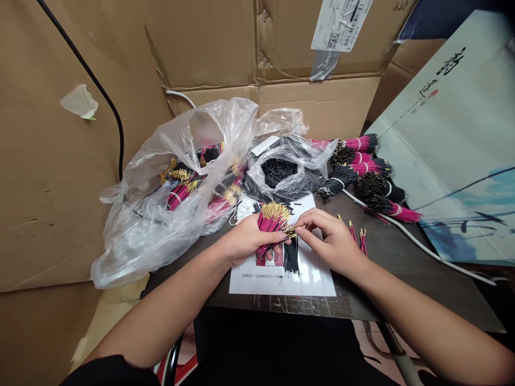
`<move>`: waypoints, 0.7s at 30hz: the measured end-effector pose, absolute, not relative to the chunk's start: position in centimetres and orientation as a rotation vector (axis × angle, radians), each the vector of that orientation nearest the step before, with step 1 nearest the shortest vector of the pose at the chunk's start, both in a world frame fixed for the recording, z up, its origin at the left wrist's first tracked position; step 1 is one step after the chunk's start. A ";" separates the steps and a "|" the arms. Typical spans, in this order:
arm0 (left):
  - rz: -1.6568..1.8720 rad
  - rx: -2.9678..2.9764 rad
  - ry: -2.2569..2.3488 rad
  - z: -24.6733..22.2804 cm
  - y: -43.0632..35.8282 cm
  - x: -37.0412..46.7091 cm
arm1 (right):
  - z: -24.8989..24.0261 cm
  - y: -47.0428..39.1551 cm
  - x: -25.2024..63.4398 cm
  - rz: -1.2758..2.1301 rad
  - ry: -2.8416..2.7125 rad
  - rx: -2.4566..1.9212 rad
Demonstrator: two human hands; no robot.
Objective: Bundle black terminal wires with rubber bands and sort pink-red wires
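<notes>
My left hand (pixel 251 238) is closed around a thick bunch of pink wires (pixel 270 222) with gold terminals at their upper ends. Black wires (pixel 291 256) hang down beside the bunch, over a printed white sheet (pixel 281 287). Thumb and fingertips of my right hand (pixel 328 236) are pinched at the gold ends on the bunch's right side. What exactly sits in that pinch is too small to make out. Just above the bunch, a few short black tubes (pixel 296 203) lie loose on the sheet.
Behind my hands stands an open plastic bag of black tubes (pixel 277 172). To its left is a large clear bag (pixel 161 145) with wire bundles. Tied bundles (pixel 368 166), a white cable (pixel 402 230) and a few loose pink wires (pixel 363 241) lie right. Cardboard (pixel 213 48) walls the back.
</notes>
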State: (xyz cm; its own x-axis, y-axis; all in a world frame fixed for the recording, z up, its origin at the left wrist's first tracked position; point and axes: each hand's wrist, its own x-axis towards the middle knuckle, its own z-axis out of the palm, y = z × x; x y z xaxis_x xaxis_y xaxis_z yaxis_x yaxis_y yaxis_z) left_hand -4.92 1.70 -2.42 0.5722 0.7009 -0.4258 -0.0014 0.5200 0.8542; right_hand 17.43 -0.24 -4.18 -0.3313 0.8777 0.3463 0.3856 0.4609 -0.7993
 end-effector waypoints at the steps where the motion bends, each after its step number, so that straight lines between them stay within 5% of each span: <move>1: 0.498 0.943 0.878 -2.4 1.7 -4.9 | -4.4 -0.2 17.4 0.766 -1.917 -1.056; 21: 0.673 0.842 0.940 -3.1 1.8 -4.5 | -4.8 -0.2 17.0 0.011 -2.195 -0.927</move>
State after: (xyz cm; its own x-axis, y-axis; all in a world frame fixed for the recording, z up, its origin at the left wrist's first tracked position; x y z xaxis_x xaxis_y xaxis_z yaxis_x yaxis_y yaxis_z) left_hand -4.48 1.82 -3.11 0.4384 0.7987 -0.4122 -0.1336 0.5114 0.8489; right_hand 17.01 -0.16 -4.81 -0.4643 0.6214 0.6311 0.6153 0.7388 -0.2749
